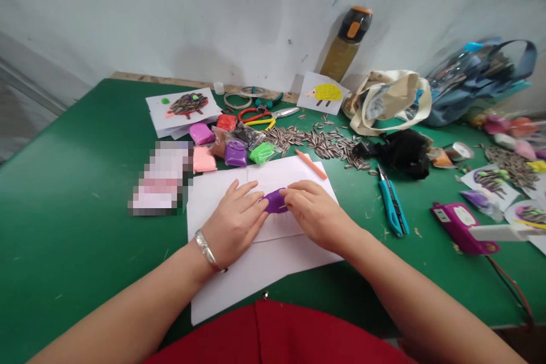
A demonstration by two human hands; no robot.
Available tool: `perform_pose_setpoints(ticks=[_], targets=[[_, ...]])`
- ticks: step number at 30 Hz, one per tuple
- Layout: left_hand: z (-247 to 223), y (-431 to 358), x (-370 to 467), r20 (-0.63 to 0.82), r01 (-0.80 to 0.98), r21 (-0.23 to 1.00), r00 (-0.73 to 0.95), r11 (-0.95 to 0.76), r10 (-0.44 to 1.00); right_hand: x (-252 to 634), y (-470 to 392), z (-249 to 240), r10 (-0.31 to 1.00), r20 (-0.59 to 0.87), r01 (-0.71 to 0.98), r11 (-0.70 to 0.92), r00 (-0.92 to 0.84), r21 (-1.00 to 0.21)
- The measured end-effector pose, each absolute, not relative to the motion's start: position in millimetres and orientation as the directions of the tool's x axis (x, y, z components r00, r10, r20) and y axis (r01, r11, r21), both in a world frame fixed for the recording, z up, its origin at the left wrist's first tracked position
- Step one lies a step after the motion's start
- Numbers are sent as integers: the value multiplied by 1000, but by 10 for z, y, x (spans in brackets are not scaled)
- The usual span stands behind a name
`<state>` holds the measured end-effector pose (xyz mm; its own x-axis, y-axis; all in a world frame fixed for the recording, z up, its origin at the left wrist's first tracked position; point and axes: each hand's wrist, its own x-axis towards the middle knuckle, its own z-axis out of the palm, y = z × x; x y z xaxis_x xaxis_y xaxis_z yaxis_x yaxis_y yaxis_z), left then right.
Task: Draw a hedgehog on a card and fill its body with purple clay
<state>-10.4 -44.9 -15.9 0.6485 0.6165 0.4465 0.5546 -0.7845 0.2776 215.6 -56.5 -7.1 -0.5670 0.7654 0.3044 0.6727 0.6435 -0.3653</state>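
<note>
A flattened piece of purple modelling clay (276, 201) lies on the white paper (230, 290) in front of me, between my two hands. My left hand (236, 216), with a silver bangle at the wrist, rests palm down on the paper with its fingers stretched out. Its fingertips touch the left edge of the clay. My right hand (318, 213) has its fingers bent together at the clay's right edge, partly covering it. An orange pencil-like stick (311, 164) sits at the far edge of the paper.
Behind the paper are bagged clays, such as a green pack (262, 153), scissors (273, 116) and scattered sunflower seeds (326, 141). A teal utility knife (391, 207) with its blade out lies right, before a magenta device (463, 227). A bottle (346, 45) leans against the wall.
</note>
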Motion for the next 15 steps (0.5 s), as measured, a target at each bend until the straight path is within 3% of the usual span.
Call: perform_pose_setpoints(ticks=[4,10,15], targets=[[-168,-379,-171,454,578,290,618,-763,642,2096,-487,-140,751,276,654,659,-600,-372],[-243,-362,-172,261,656,260,659,-708,706,2086,-506,-235,753,270,621,651,-600,-436],[-254,-382,-156,182,682,260,661,-684,728,2120,-504,-187,787,300,600,609,-539,-519]])
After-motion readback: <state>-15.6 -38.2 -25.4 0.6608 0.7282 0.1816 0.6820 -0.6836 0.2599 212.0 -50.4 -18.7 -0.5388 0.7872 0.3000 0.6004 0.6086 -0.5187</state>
